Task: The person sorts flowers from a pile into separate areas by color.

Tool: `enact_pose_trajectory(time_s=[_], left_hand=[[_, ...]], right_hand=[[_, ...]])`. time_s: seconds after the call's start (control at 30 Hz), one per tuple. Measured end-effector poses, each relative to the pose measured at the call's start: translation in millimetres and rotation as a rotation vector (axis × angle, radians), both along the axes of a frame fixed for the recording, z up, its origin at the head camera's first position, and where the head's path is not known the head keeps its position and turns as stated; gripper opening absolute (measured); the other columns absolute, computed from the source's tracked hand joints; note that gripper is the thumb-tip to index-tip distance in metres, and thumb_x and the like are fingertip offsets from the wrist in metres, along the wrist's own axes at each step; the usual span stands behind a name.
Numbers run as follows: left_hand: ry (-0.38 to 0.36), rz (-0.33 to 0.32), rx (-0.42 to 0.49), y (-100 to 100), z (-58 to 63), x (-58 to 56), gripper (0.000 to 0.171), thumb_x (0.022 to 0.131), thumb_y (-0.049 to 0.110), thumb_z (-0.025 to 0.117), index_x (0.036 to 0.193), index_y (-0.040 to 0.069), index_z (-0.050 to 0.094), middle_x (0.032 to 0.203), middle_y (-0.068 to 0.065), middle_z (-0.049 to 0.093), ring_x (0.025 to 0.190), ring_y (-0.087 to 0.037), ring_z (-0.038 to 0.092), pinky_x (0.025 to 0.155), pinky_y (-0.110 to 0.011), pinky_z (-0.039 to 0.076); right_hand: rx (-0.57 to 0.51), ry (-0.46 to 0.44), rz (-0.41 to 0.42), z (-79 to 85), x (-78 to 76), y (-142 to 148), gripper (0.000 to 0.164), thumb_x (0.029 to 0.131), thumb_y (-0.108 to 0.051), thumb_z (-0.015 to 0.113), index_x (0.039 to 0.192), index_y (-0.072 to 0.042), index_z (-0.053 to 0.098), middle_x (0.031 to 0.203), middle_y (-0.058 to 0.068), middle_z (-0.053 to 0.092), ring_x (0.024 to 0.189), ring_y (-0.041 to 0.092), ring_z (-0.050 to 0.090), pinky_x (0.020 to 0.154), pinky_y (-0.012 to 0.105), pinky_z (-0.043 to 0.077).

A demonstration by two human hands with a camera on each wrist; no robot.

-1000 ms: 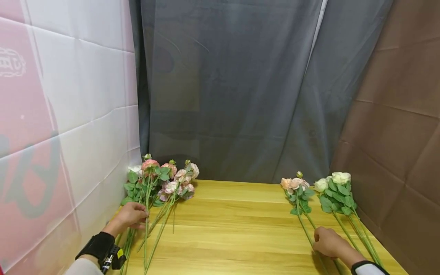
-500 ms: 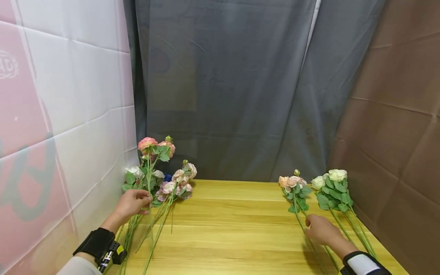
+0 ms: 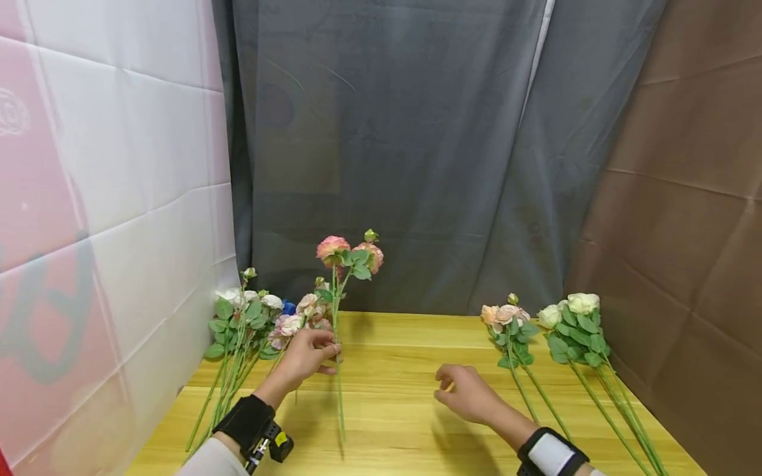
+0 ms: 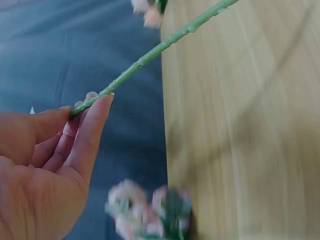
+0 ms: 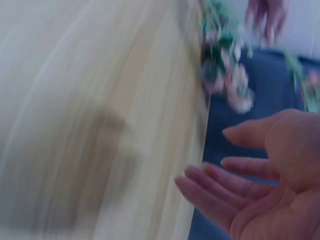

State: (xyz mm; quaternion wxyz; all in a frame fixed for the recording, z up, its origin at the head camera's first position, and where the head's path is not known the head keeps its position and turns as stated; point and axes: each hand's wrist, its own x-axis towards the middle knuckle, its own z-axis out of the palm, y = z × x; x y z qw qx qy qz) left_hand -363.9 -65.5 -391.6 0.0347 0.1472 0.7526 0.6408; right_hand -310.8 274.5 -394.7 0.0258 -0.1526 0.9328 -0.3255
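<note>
My left hand (image 3: 306,357) pinches the green stem (image 4: 145,59) of an artificial flower (image 3: 335,251) between thumb and fingers. The flower stands nearly upright over the table, with pink-orange blooms and a small green bud on top. Its stem runs down below the hand. My right hand (image 3: 467,392) hovers over the middle right of the table, fingers relaxed and apart, holding nothing; the right wrist view shows the thumb and fingers (image 5: 215,195) spread. Behind my left hand lie pale pink flowers (image 3: 292,324), partly hidden by it.
White flowers (image 3: 238,297) with long stems lie in a bunch at the left, a blue bloom (image 3: 288,307) beside them. Peach flowers (image 3: 506,316) and cream roses (image 3: 582,304) lie at the right. A grey curtain (image 3: 381,158) hangs behind the wooden table (image 3: 393,423).
My left hand has lifted the pink-orange flower off the left bunch and carried it right. My right hand has left the peach flowers' stems and moved left toward the middle.
</note>
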Motion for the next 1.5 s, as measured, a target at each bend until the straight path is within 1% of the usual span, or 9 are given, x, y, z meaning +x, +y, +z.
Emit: enact_pose_trajectory(time_s=[0.13, 0.23, 0.5, 0.8, 0.93, 1.03, 1.27, 1.4, 1.5], left_hand=[[0.007, -0.071, 0.042, 29.7, -3.8, 3.0, 0.019, 0.100, -0.003, 0.061, 0.116, -0.013, 0.062, 0.104, -0.023, 0.064, 0.089, -0.028, 0.071, 0.069, -0.040, 0.065], [0.002, -0.129, 0.079, 47.3, -3.4, 5.1, 0.017, 0.101, -0.001, 0.061, 0.114, -0.012, 0.064, 0.102, -0.022, 0.065, 0.088, -0.028, 0.071, 0.071, -0.041, 0.065], [-0.020, -0.177, 0.112, 64.2, -0.9, 9.4, 0.017, 0.101, 0.001, 0.061, 0.113, -0.010, 0.066, 0.100, -0.019, 0.064, 0.090, -0.034, 0.071, 0.076, -0.045, 0.064], [0.016, -0.224, 0.073, 59.9, -6.3, 7.9, 0.018, 0.101, 0.005, 0.064, 0.111, -0.010, 0.065, 0.100, -0.023, 0.068, 0.090, -0.036, 0.072, 0.076, -0.044, 0.064], [0.042, -0.233, -0.024, 45.6, -9.5, 9.1, 0.025, 0.101, 0.013, 0.066, 0.116, -0.007, 0.064, 0.100, -0.020, 0.067, 0.095, -0.041, 0.071, 0.077, -0.042, 0.064], [0.068, -0.205, -0.114, 27.8, -12.1, 10.2, 0.025, 0.101, 0.014, 0.066, 0.116, -0.006, 0.065, 0.100, -0.015, 0.066, 0.092, -0.034, 0.071, 0.078, -0.041, 0.064], [0.147, -0.039, -0.307, -34.7, -21.5, 6.8, 0.018, 0.098, 0.005, 0.066, 0.112, -0.007, 0.067, 0.097, -0.013, 0.068, 0.086, -0.035, 0.071, 0.072, -0.040, 0.063], [0.146, 0.068, -0.423, -75.0, -32.1, 7.8, 0.018, 0.096, 0.002, 0.066, 0.111, -0.009, 0.067, 0.095, -0.013, 0.068, 0.085, -0.033, 0.069, 0.069, -0.039, 0.061], [0.131, 0.171, -0.525, -98.3, -39.0, 10.1, 0.018, 0.094, 0.001, 0.068, 0.109, -0.009, 0.068, 0.093, -0.010, 0.068, 0.084, -0.027, 0.067, 0.068, -0.039, 0.058]], right_hand=[[-0.192, -0.137, 0.180, -2.0, 3.2, -35.4, 0.033, 0.098, -0.010, 0.067, 0.122, 0.012, 0.062, 0.103, 0.016, 0.069, 0.085, 0.038, 0.072, 0.068, 0.047, 0.062], [-0.309, -0.215, 0.233, -3.8, 4.7, -57.1, 0.037, 0.100, -0.011, 0.065, 0.126, 0.015, 0.059, 0.108, 0.018, 0.069, 0.091, 0.041, 0.073, 0.073, 0.048, 0.064], [-0.438, -0.232, 0.218, -9.2, 2.0, -80.5, 0.017, 0.101, -0.002, 0.060, 0.114, 0.008, 0.065, 0.099, 0.021, 0.069, 0.079, 0.030, 0.073, 0.073, 0.049, 0.064], [-0.416, -0.217, 0.198, -13.0, 2.8, -78.0, 0.012, 0.098, 0.001, 0.061, 0.108, 0.006, 0.065, 0.092, 0.017, 0.068, 0.074, 0.027, 0.071, 0.069, 0.044, 0.064], [-0.382, -0.205, 0.170, -16.4, 3.7, -69.6, 0.013, 0.097, 0.003, 0.061, 0.109, 0.008, 0.064, 0.091, 0.018, 0.068, 0.073, 0.025, 0.071, 0.067, 0.046, 0.064], [-0.354, -0.203, 0.131, -18.9, 3.2, -54.7, 0.013, 0.096, 0.004, 0.062, 0.108, 0.010, 0.064, 0.089, 0.017, 0.067, 0.072, 0.026, 0.071, 0.065, 0.046, 0.064], [-0.230, -0.136, 0.067, -23.8, -2.4, -13.1, 0.005, 0.092, 0.009, 0.059, 0.093, 0.008, 0.063, 0.069, 0.009, 0.061, 0.062, 0.026, 0.067, 0.057, 0.041, 0.062], [-0.172, -0.142, 0.035, -27.4, -4.8, 1.2, 0.018, 0.088, 0.011, 0.058, 0.075, -0.001, 0.055, 0.054, 0.001, 0.049, 0.051, 0.020, 0.062, 0.050, 0.035, 0.058], [-0.128, -0.144, 0.025, -31.1, -5.7, 7.2, 0.028, 0.084, 0.013, 0.059, 0.066, -0.007, 0.050, 0.051, 0.002, 0.053, 0.046, 0.017, 0.060, 0.045, 0.031, 0.054]])
